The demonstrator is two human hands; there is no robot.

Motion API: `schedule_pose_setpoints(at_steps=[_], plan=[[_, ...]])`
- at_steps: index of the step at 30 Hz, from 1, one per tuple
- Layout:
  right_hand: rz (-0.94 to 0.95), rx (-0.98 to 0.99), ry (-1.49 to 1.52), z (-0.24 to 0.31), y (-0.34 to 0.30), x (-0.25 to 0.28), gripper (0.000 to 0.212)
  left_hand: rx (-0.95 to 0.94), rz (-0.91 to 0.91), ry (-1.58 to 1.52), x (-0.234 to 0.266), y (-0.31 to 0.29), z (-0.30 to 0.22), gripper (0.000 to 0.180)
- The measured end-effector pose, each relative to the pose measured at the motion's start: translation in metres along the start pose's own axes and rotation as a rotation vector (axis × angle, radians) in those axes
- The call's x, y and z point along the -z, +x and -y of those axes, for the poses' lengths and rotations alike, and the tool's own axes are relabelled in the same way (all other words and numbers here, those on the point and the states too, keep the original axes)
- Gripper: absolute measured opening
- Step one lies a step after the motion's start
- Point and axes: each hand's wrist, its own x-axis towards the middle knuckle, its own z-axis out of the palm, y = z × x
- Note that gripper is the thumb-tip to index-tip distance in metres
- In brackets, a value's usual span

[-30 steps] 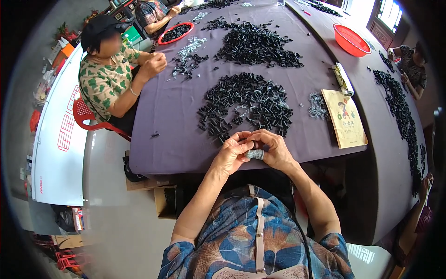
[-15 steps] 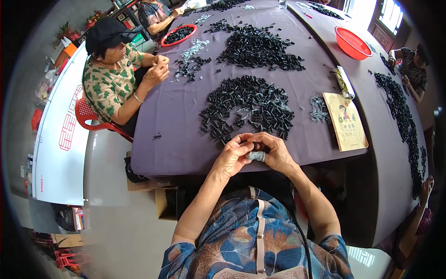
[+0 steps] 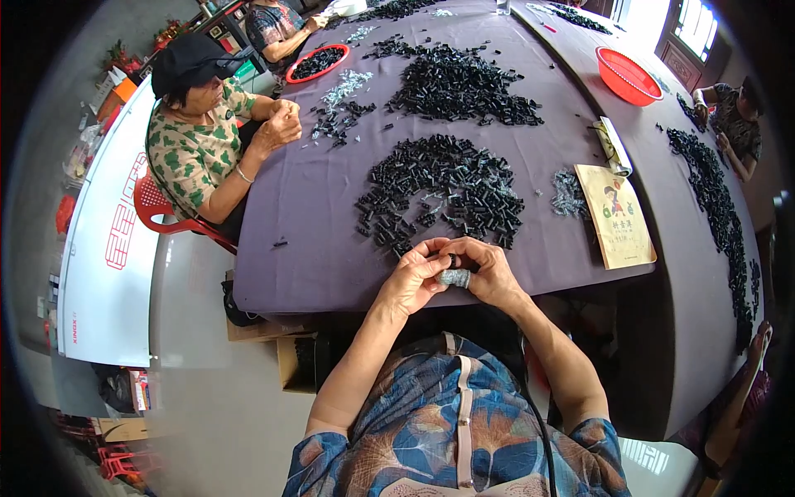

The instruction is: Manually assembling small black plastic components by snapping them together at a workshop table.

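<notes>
My left hand and my right hand meet at the near edge of the table, fingertips pinched together around a small black piece. Fingers cover most of it, so its full shape is hidden. A grey wrapping sits just below the piece, apparently around a finger of my right hand. Directly beyond my hands lies a pile of short black tube-like pieces, with some clear bits among them. To its right is a small heap of clear bits.
A yellow booklet lies at the right table edge. Farther off are another black pile, a red tray of black pieces and a red basket. A co-worker sits at the left; others sit around the tables.
My hands stay together on the small black piece, with only a slight shift of the right hand and fingers. The piles look the same.
</notes>
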Motion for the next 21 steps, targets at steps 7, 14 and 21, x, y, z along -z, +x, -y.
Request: schedule_pose_setpoints(at_steps=[7, 14, 21], plan=[[-0.019, -0.007, 0.019, -0.0032, -0.0007, -0.0024, 0.028, -0.032, 0.039, -0.025, 0.0045, 0.0013, 0.0028, 0.034], [-0.033, 0.003, 0.03, -0.0011, -0.0008, -0.0035, 0.028, -0.045, 0.063, -0.044, 0.0053, 0.0006, 0.0028, 0.034], [-0.03, 0.007, 0.064, -0.0005, -0.0009, -0.0036, 0.024, -0.058, 0.107, -0.047, 0.0108, 0.001, 0.0061, 0.035]])
